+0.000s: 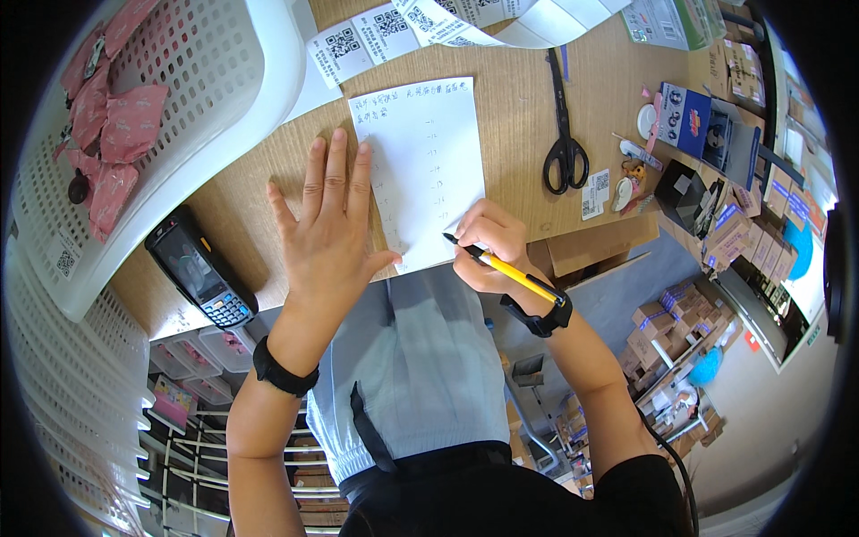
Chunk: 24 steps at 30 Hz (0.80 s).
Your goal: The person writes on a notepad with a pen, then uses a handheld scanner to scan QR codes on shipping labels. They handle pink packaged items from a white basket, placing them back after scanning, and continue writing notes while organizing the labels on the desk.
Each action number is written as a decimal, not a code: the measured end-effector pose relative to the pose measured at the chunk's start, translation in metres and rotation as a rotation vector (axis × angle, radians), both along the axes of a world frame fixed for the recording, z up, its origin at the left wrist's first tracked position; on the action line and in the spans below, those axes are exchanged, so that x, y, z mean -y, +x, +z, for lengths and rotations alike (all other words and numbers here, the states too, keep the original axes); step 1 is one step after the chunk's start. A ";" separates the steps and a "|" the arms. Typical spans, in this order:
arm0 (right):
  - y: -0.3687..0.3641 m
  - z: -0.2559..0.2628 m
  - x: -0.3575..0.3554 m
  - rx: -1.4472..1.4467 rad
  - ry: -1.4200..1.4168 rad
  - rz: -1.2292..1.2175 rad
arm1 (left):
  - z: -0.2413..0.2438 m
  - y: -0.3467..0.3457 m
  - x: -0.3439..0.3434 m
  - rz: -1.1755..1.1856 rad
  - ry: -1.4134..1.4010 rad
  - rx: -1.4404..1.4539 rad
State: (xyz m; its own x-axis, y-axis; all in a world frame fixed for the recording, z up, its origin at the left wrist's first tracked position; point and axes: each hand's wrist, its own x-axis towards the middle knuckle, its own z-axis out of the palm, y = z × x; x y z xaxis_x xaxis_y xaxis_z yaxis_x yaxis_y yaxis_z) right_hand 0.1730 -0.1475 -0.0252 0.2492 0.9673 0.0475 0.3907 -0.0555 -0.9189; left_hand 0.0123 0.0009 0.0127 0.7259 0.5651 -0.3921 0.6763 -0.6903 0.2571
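A sheet of white paper (416,174) lies at the front edge of the wooden table (510,134). It bears handwriting at the top and two columns of short entries below. My left hand (333,208) rests flat, fingers spread, over the table and the sheet's left margin, with the thumb at its lower corner. In my right hand (493,245) is a yellow and black pen (517,274). Its dark tip is at the sheet, just below the right column's lowest entry; whether it touches cannot be told. Each wrist wears a black band.
A white perforated basket (268,60) with pink packets (134,124) stands at left, a handheld scanner (201,268) beside it. Black scissors (566,144) lie right of the paper. A strip of printed labels (376,41) curls across the back. Boxes and small items crowd the right.
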 end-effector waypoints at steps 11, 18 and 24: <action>0.001 -0.001 0.002 -0.004 0.032 -0.043 | 0.001 0.001 -0.001 0.004 -0.010 -0.005; 0.001 0.001 0.000 0.060 0.013 -0.006 | 0.001 0.002 0.000 0.009 -0.006 0.000; 0.000 0.000 0.001 0.053 0.017 -0.060 | 0.002 0.002 0.000 0.010 -0.010 -0.005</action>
